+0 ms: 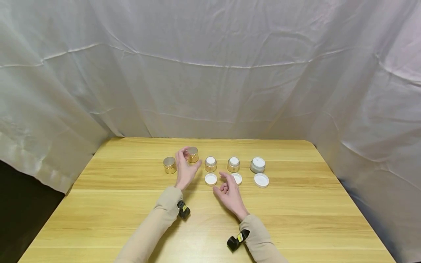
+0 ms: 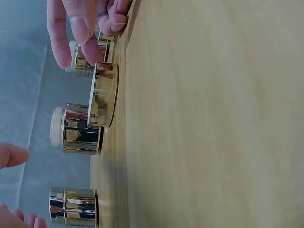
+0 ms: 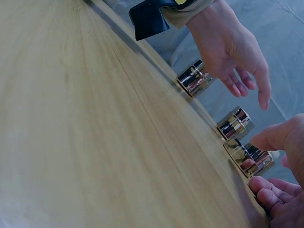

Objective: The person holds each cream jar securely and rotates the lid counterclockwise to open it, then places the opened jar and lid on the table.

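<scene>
My left hand [image 1: 185, 171] is spread around a closed gold jar [image 1: 193, 155], thumb on its near right side and fingers on its left. In the left wrist view a gap shows between those fingertips and the same jar [image 2: 73, 207]. My right hand [image 1: 229, 193] hovers over the table with loosely bent fingers, holding nothing. It sits between two round lids lying white side up, one lid [image 1: 211, 179] to its left and another lid [image 1: 237, 178] partly hidden behind its fingers. Behind these lids stand two uncovered gold jars with white tops, the left jar [image 1: 210, 164] and the right jar [image 1: 233, 164].
Left of my left hand stands another closed gold jar [image 1: 169, 165]. At the right end of the row is an uncovered silvery jar [image 1: 258, 165] with its larger lid [image 1: 261, 180] in front. A grey curtain [image 1: 210, 91] hangs behind the wooden table [image 1: 312, 219].
</scene>
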A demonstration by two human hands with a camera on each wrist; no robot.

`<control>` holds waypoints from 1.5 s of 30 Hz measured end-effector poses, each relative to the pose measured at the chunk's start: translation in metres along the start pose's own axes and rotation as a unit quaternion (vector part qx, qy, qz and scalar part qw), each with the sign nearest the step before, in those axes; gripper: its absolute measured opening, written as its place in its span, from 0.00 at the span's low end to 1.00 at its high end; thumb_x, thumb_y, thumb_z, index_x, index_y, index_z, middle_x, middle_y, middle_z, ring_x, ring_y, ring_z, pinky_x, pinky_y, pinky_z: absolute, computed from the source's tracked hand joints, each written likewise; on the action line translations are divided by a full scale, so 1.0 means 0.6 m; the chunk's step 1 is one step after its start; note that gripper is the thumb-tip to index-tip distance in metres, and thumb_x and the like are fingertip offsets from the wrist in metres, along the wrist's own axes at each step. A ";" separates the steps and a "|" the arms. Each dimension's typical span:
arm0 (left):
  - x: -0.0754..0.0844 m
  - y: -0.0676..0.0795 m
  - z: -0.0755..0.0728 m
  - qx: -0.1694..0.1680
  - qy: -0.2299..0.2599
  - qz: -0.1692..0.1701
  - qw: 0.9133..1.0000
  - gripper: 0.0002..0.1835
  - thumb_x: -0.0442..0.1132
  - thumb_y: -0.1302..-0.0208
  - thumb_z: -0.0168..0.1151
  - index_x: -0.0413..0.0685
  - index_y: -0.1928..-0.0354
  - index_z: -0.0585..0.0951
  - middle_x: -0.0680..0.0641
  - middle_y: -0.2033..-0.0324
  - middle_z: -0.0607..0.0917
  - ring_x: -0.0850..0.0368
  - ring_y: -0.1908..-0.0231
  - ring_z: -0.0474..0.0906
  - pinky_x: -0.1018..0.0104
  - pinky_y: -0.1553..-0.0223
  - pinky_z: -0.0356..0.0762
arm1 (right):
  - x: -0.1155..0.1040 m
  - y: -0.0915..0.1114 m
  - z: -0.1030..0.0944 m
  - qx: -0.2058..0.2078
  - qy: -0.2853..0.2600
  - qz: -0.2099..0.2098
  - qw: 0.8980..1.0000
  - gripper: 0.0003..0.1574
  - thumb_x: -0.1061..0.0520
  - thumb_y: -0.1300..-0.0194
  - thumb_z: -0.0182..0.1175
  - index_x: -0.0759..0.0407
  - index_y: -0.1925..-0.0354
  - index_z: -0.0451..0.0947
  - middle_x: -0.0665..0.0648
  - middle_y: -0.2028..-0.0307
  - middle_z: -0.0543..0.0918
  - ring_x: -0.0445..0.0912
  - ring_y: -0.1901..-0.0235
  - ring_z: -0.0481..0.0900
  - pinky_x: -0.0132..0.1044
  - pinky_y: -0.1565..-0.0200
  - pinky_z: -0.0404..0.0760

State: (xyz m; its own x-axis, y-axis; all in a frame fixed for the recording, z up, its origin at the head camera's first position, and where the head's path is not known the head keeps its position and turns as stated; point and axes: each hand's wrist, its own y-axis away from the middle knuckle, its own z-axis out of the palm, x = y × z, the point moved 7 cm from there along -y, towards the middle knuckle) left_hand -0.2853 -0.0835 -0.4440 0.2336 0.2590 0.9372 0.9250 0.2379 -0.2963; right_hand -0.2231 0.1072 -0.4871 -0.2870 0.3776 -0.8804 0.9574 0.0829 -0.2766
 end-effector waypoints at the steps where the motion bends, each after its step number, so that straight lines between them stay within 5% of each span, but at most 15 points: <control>1: -0.003 0.000 0.000 0.000 -0.002 -0.009 1.000 0.40 0.29 0.47 0.72 0.38 0.33 0.64 0.34 0.42 0.68 0.35 0.39 0.67 0.42 0.32 0.69 | 0.001 0.000 0.000 -0.002 -0.001 0.008 1.000 0.37 0.62 0.41 0.67 0.66 0.34 0.68 0.69 0.45 0.76 0.37 0.69 0.73 0.22 0.68 0.74; 10: -0.028 -0.007 0.007 -0.034 -0.031 -0.096 0.994 0.53 0.36 0.44 0.73 0.39 0.23 0.49 0.33 0.26 0.54 0.36 0.25 0.53 0.45 0.21 0.54 | 0.001 0.001 -0.001 -0.007 0.000 0.027 1.000 0.37 0.63 0.41 0.68 0.64 0.34 0.68 0.67 0.44 0.76 0.39 0.68 0.73 0.21 0.67 0.73; 23: -0.054 -0.039 0.022 -0.050 -0.051 -0.165 0.984 0.58 0.31 0.46 0.74 0.37 0.22 0.43 0.27 0.24 0.54 0.33 0.24 0.53 0.45 0.20 0.52 | 0.003 0.001 0.000 -0.007 -0.003 0.021 1.000 0.37 0.62 0.40 0.67 0.64 0.34 0.68 0.67 0.46 0.77 0.37 0.69 0.72 0.22 0.67 0.74; 37: -0.063 -0.056 0.024 -0.021 -0.069 -0.160 0.985 0.61 0.25 0.54 0.76 0.33 0.24 0.44 0.27 0.36 0.74 0.33 0.31 0.67 0.46 0.21 0.57 | 0.003 -0.001 0.001 0.003 -0.018 0.016 1.000 0.35 0.65 0.41 0.68 0.65 0.36 0.70 0.69 0.47 0.77 0.40 0.68 0.74 0.20 0.68 0.72; 45: -0.070 -0.057 0.025 -0.016 -0.071 -0.163 0.984 0.61 0.25 0.53 0.76 0.32 0.24 0.43 0.29 0.35 0.75 0.35 0.31 0.68 0.47 0.22 0.58 | 0.005 -0.002 0.001 0.002 -0.028 0.017 0.999 0.35 0.65 0.41 0.68 0.65 0.36 0.70 0.69 0.47 0.77 0.44 0.68 0.75 0.20 0.67 0.72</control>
State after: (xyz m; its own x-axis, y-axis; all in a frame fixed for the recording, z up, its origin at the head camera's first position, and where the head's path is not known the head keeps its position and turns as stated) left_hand -0.3312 -0.0885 -0.4760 -0.1186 0.3033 0.9455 0.9534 0.3008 0.0231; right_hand -0.2251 0.1075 -0.4895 -0.2560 0.3277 -0.9094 0.9665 0.0681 -0.2476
